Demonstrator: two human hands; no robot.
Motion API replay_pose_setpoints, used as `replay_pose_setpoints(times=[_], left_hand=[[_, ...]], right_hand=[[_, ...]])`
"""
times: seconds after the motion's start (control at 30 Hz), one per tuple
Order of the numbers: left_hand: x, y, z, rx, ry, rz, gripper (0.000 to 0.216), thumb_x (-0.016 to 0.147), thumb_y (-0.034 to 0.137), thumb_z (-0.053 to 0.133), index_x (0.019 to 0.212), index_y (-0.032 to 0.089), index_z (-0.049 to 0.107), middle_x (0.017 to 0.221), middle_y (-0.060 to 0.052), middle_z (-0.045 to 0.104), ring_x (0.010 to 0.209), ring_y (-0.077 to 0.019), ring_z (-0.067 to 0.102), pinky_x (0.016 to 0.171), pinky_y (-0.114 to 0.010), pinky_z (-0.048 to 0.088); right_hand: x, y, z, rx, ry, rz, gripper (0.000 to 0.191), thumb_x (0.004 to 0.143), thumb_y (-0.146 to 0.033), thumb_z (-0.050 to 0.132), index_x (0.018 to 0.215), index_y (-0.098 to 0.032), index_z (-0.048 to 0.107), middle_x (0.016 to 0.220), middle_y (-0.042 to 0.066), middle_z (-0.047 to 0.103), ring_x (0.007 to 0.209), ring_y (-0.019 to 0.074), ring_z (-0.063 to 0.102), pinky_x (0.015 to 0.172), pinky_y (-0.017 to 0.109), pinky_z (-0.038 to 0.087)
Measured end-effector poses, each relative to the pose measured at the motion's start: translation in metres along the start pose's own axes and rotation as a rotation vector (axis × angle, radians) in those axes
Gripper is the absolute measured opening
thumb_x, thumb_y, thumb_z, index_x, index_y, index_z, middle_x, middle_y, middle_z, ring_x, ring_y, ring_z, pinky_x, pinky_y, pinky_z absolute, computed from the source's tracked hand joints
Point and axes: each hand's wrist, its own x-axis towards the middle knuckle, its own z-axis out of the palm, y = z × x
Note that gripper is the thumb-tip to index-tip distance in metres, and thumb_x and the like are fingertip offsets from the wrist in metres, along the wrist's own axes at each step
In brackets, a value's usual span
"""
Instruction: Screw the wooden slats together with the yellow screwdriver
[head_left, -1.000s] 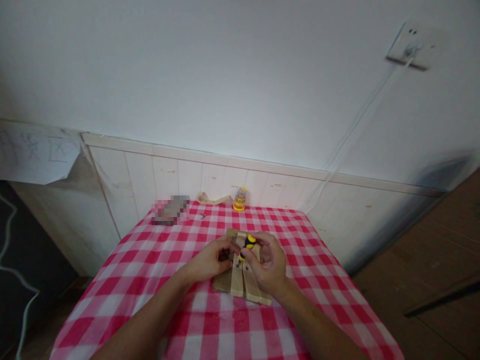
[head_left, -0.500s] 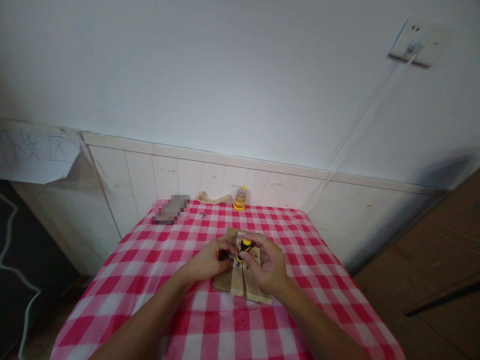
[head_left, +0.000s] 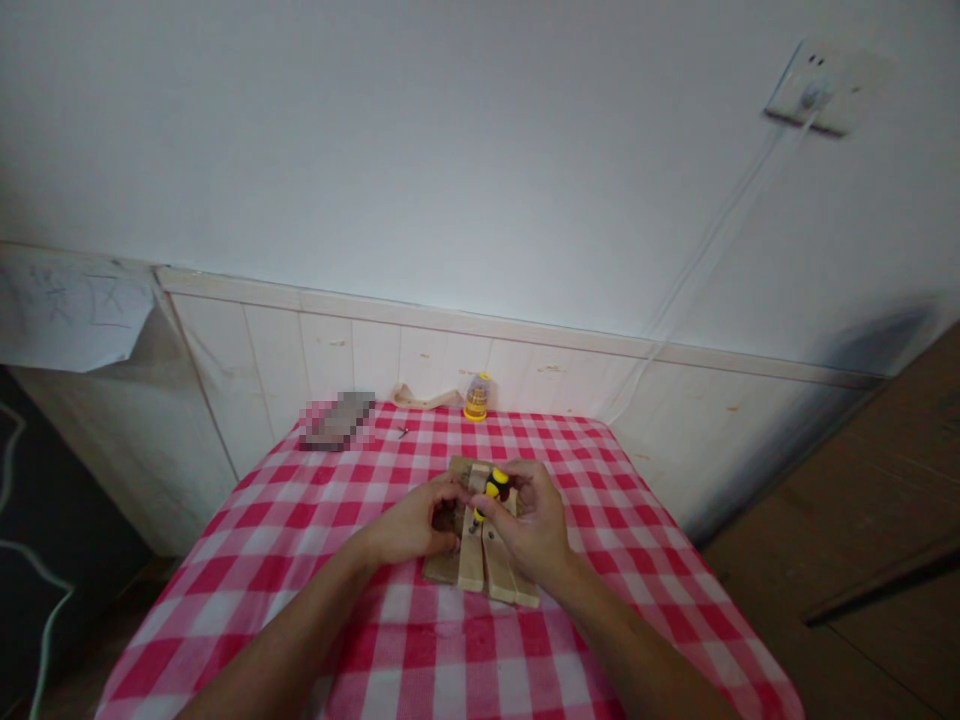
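My right hand [head_left: 536, 520] is closed around a small yellow-and-black screwdriver [head_left: 495, 485]. The tool leans over a wooden board [head_left: 441, 568], its tip down near a screw on one of the pale wooden strips [head_left: 471, 570] fixed along the board. Another dark screw head or hole shows on the strip beside it. From the left, my left hand [head_left: 420, 515] grips the board, with its fingers curled and the thumb low on the wood. Its index fingertip comes close to the screwdriver; whether they touch I cannot tell.
A red-and-white checked cloth [head_left: 390, 640] covers the table. Along its back edge are a yellow-based bit container [head_left: 476, 398], a pale curved strip [head_left: 427, 400], a small metal piece [head_left: 403, 433] and a blurred-out flat object [head_left: 339, 422]. Behind rises a panelled wall [head_left: 525, 370].
The screwdriver is tilted more to the right, and my right hand has shifted its grip slightly. My left hand stays at the board. The whole view has shifted a little.
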Motion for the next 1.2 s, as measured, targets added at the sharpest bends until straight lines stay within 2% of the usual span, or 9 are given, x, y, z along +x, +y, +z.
replay_pose_setpoints(times=[0.1, 0.2, 0.33, 0.47, 0.63, 1.0, 1.1, 1.2], left_hand=[[-0.001, -0.002, 0.000, -0.018, -0.028, 0.029, 0.045, 0.063, 0.009, 0.074, 0.106, 0.018, 0.065, 0.115, -0.006, 0.063, 0.108, -0.0244, 0.058, 0.096, -0.037, 0.046], [-0.001, -0.003, 0.000, 0.036, -0.021, 0.063, 0.051, 0.062, 0.019, 0.083, 0.110, 0.018, 0.065, 0.121, -0.008, 0.061, 0.113, -0.0263, 0.057, 0.098, -0.038, 0.046], [0.000, -0.003, 0.001, 0.082, -0.004, 0.062, 0.053, 0.062, 0.022, 0.085, 0.112, 0.019, 0.065, 0.121, -0.008, 0.062, 0.112, -0.0269, 0.058, 0.096, -0.038, 0.046], [-0.001, -0.005, 0.002, 0.078, 0.019, 0.022, 0.052, 0.062, 0.022, 0.084, 0.110, 0.019, 0.063, 0.117, -0.007, 0.063, 0.107, -0.0257, 0.059, 0.093, -0.036, 0.047], [-0.002, -0.009, 0.001, 0.117, 0.026, -0.001, 0.052, 0.061, 0.023, 0.085, 0.108, 0.018, 0.063, 0.115, -0.008, 0.062, 0.104, -0.0250, 0.059, 0.090, -0.035, 0.048], [0.000, 0.001, 0.003, 0.002, -0.032, 0.043, 0.055, 0.063, 0.024, 0.085, 0.113, 0.019, 0.064, 0.121, -0.008, 0.063, 0.116, -0.0289, 0.059, 0.101, -0.042, 0.046], [0.000, 0.002, 0.003, -0.001, -0.023, 0.045, 0.053, 0.062, 0.024, 0.085, 0.111, 0.019, 0.065, 0.122, -0.009, 0.063, 0.115, -0.0290, 0.059, 0.100, -0.041, 0.047], [0.000, 0.003, 0.003, 0.009, -0.016, 0.051, 0.052, 0.062, 0.023, 0.085, 0.110, 0.019, 0.065, 0.121, -0.008, 0.063, 0.114, -0.0283, 0.059, 0.100, -0.041, 0.047]], right_hand=[[0.002, -0.004, -0.002, -0.018, -0.006, 0.030, 0.031, 0.076, -0.022, 0.077, 0.101, -0.026, 0.059, 0.086, 0.000, 0.065, 0.073, 0.0169, 0.064, 0.066, 0.029, 0.055], [0.005, -0.011, -0.007, -0.009, -0.075, 0.026, 0.029, 0.079, -0.019, 0.073, 0.103, -0.026, 0.058, 0.091, 0.001, 0.067, 0.078, 0.0176, 0.066, 0.068, 0.029, 0.056], [0.007, -0.016, -0.013, 0.085, -0.193, 0.046, 0.029, 0.085, -0.018, 0.066, 0.111, -0.027, 0.058, 0.104, 0.005, 0.072, 0.087, 0.0199, 0.071, 0.074, 0.032, 0.059], [0.006, -0.014, -0.013, 0.055, -0.218, 0.060, 0.035, 0.086, -0.020, 0.067, 0.120, -0.028, 0.062, 0.106, 0.006, 0.074, 0.091, 0.0222, 0.073, 0.077, 0.035, 0.060], [0.006, -0.011, -0.011, -0.001, -0.186, 0.049, 0.030, 0.083, -0.021, 0.072, 0.112, -0.027, 0.067, 0.099, 0.005, 0.074, 0.086, 0.0221, 0.072, 0.074, 0.034, 0.059], [0.005, -0.002, -0.007, -0.003, -0.092, 0.053, 0.028, 0.076, -0.023, 0.079, 0.097, -0.025, 0.060, 0.078, -0.002, 0.067, 0.066, 0.0157, 0.063, 0.061, 0.027, 0.052], [0.006, -0.003, -0.008, -0.026, -0.090, 0.035, 0.031, 0.076, -0.021, 0.079, 0.102, -0.026, 0.062, 0.084, -0.001, 0.069, 0.071, 0.0171, 0.066, 0.064, 0.028, 0.054], [0.008, -0.009, -0.009, -0.049, -0.140, -0.037, 0.035, 0.079, -0.021, 0.078, 0.111, -0.028, 0.065, 0.099, 0.003, 0.074, 0.086, 0.0202, 0.070, 0.076, 0.033, 0.057]])
